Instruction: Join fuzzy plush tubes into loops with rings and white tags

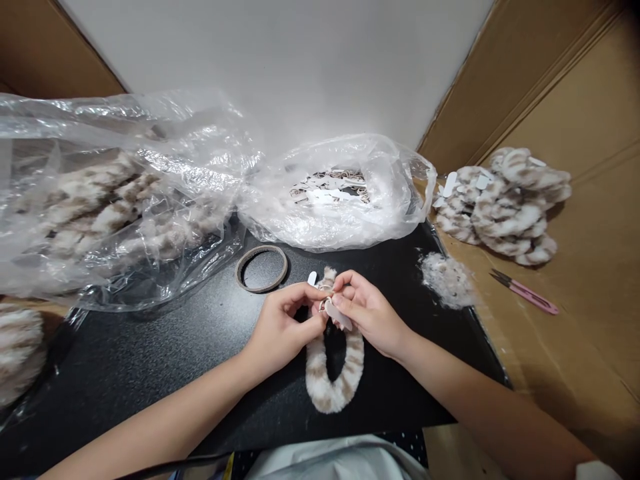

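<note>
A striped white and brown furry loop [334,393] lies on the black table, its rounded end toward me. Both hands meet at its far end. My left hand [287,323] pinches the small metal ring [324,304] there between thumb and fingers. My right hand [367,310] has its thumb and fingertips closed at the same spot, by a white tag [338,315]; exactly what it grips is hidden. A short furry end [329,275] sticks out beyond the fingers, with another small white tag [313,278] beside it.
Clear plastic bags with furry pieces [95,200] and metal clasps with tags [333,190] stand behind. A roll of tape [261,269] lies left of the hands. At right are fluff [449,280], furry loops [520,207] and pink-handled snips [533,297] on cardboard.
</note>
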Available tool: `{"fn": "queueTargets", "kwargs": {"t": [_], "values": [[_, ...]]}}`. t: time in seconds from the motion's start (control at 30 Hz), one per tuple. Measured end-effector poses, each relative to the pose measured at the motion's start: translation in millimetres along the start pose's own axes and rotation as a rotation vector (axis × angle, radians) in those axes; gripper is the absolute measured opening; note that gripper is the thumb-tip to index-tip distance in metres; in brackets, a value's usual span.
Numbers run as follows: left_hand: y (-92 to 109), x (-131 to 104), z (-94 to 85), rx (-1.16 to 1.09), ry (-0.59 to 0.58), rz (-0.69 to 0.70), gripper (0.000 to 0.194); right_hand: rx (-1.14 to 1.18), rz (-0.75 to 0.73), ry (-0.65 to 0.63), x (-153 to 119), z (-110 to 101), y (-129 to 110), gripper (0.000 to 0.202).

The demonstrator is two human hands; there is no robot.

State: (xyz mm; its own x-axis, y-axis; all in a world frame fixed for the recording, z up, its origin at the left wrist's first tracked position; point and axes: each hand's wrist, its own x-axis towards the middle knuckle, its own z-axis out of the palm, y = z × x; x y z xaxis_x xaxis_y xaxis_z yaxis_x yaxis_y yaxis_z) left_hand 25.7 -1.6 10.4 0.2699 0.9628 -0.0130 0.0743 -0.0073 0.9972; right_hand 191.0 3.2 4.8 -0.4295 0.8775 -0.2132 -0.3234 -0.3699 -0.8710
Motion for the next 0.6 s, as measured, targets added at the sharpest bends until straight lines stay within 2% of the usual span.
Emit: {"fn": "queueTargets", "kwargs": {"t": [0.2, 0.33, 0.47, 0.6], "values": [[-1.1, -1.5, -1.2, 0.016, 0.018, 0.014, 0.016, -0.161, -0.109, 0.0, -1.8, -1.4, -0.5, 0.03], [-0.3, -0.4, -1.8, 0.061, 0.041, 0.034, 0.014, -0.461, -0.298, 0.017, -6.6, -2.6, -4.3, 0.018], [1.3, 1.0, -2.8, 0.102, 0.062, 0.048, 0.011, -0.69, -0.428, 0.019, -9.1, -2.2, -9.0, 0.025], [2.2, 1.2, -3.5, 0.089, 0.079, 0.042, 0.012, -0.747, -0.463, 0.055, -8.0, -0.3, -9.7, 0.027]]}}
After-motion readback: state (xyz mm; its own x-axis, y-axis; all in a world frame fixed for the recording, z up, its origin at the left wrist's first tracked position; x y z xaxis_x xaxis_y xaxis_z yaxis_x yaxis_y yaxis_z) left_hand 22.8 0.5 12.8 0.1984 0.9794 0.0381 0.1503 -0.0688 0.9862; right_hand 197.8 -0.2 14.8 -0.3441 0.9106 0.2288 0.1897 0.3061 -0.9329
